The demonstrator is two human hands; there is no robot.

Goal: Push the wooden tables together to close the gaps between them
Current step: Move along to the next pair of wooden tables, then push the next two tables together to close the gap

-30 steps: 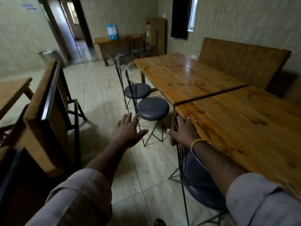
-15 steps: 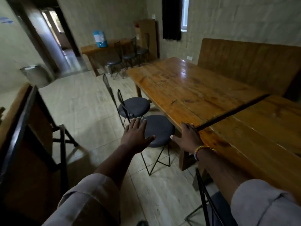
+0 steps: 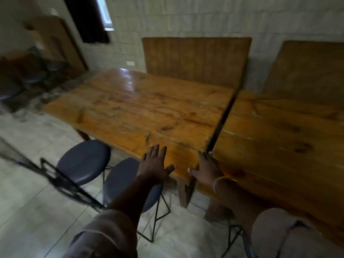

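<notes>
Looks like a small canteen or cafe dining room: long wooden tables (image 3: 141,108) in a row, round padded stools (image 3: 83,161) on wire legs, wooden bench backs (image 3: 195,60) against a tiled wall (image 3: 186,17), pale tile floor (image 3: 28,211).

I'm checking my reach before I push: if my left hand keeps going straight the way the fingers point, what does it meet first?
Probably the left table: your left hand already overlaps its near edge, fingers pointing across the bare top. Whether it touches yet is unclear.
</notes>
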